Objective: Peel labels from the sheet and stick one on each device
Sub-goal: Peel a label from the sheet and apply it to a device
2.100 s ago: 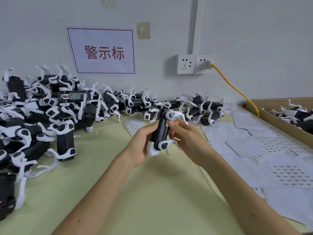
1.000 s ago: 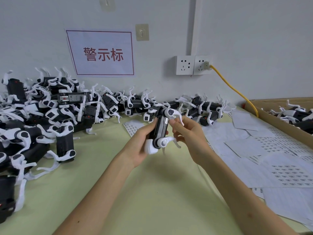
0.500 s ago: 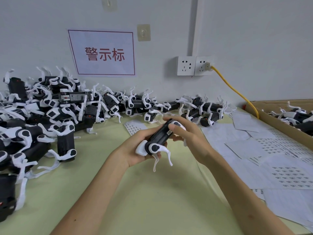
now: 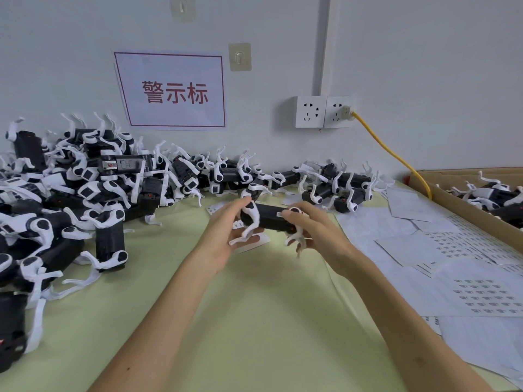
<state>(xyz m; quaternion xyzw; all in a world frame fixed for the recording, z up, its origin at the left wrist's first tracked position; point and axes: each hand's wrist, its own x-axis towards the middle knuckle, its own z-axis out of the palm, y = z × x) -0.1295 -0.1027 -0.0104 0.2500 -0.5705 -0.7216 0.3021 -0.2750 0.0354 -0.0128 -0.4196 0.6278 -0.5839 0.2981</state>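
Device (image 4: 268, 219) turned from tilted to level; fingers of left hand (image 4: 223, 236) and right hand (image 4: 319, 233) grip its ends.

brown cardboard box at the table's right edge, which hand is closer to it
Right. The right hand, gripping one end of the black-and-white plastic device, is on the side toward the brown cardboard box; the left hand holds the device's other end, farther away.

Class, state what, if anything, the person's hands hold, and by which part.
One black oblong device with white plastic legs, held level: the left hand grips its left end, the right hand its right end.
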